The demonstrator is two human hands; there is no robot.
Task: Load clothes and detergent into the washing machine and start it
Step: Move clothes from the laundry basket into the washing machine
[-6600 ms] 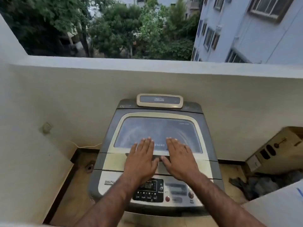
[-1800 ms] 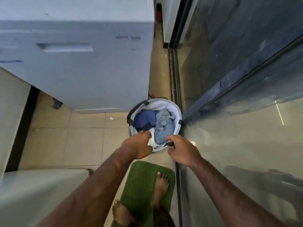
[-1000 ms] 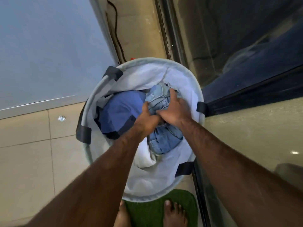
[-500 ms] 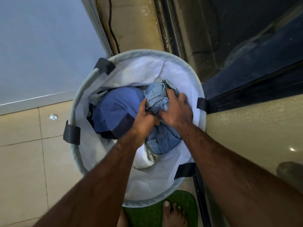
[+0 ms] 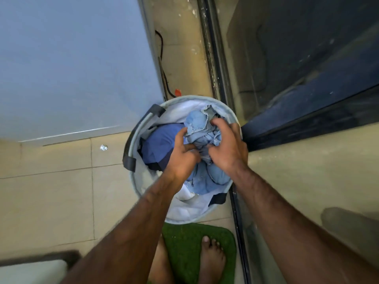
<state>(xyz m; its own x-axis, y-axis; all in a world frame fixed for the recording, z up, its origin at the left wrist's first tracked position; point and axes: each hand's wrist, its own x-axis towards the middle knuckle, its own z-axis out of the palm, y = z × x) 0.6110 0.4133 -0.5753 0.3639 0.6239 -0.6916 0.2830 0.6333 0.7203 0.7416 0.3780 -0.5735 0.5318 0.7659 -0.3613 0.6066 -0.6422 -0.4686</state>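
A round white laundry basket (image 5: 143, 124) with dark grey handles stands on the tiled floor below me. Inside lie a dark blue garment (image 5: 160, 143), a white cloth (image 5: 185, 194) and light blue denim clothes (image 5: 196, 123). My left hand (image 5: 182, 155) and my right hand (image 5: 226, 145) both grip the bunched light blue denim, which rises above the basket's rim. The washing machine is out of view.
A large pale blue-grey appliance (image 5: 71, 64) stands at the left, a glass sliding door and its track (image 5: 213, 58) at the right. A green mat (image 5: 184, 247) lies under my bare feet. A black cable (image 5: 163, 68) runs along the floor behind the basket. A small crumpled wrapper (image 5: 104, 147) lies on the tiles.
Both hands have pulled the light blue denim up out of the basket. The camera has risen, so the basket looks smaller and my feet and the mat show more.
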